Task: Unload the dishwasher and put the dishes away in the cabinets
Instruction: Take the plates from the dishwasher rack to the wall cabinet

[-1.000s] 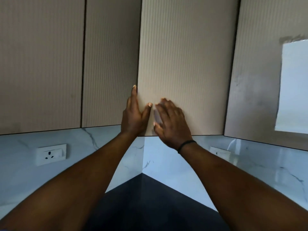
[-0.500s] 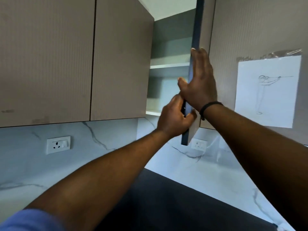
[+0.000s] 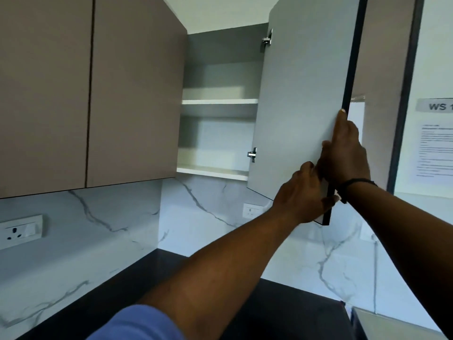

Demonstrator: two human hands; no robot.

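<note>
A corner wall cabinet (image 3: 218, 133) stands wide open, its two white shelves bare. Its grey door (image 3: 299, 99) is swung out to the right, inner face toward me. My left hand (image 3: 302, 195) grips the door's lower free edge. My right hand (image 3: 345, 153) holds the same edge just above, fingers wrapped around it, a black band on the wrist. No dishes are in view.
Closed taupe cabinet doors (image 3: 85, 89) fill the left. A marble backsplash with a socket (image 3: 19, 231) and another socket (image 3: 251, 211) runs below. The dark countertop (image 3: 147, 278) lies underneath. Printed sheets (image 3: 434, 148) hang on the right wall.
The closed corner door has been pulled open and swung far to the right. Both hands moved right with its edge, and my view has turned rightward.
</note>
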